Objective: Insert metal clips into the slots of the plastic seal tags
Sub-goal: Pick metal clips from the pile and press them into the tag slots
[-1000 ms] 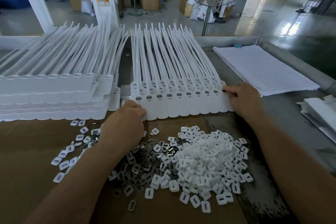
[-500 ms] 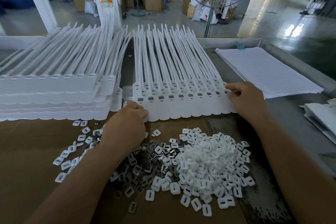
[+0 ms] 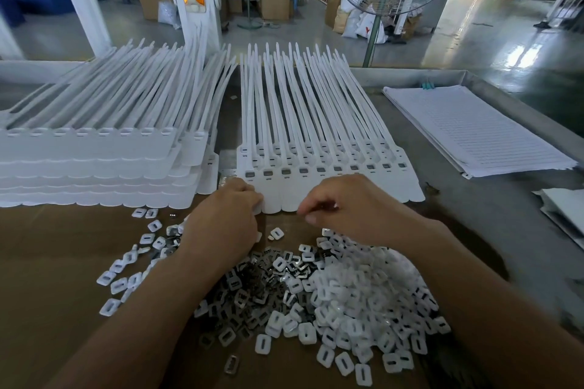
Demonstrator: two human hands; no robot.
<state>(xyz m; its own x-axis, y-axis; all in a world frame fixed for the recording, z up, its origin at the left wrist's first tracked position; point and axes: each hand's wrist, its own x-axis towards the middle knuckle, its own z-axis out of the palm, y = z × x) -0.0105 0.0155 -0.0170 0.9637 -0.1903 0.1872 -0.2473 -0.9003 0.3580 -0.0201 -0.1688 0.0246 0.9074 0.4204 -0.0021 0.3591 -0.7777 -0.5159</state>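
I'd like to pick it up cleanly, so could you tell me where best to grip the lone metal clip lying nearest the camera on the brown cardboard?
Pinch the lone metal clip across its two long outer edges, coming straight down from above. It lies flat and apart from the mixed pile of clips and white plastic caps, with bare brown cardboard around it.

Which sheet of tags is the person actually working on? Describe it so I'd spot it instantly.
Find the brown cardboard sheet on the bench. At its far edge, right of the tall stack of tag sheets, lies the row of seal tags both hands touch. Unlike the stack, its slots show grey metal inserts.
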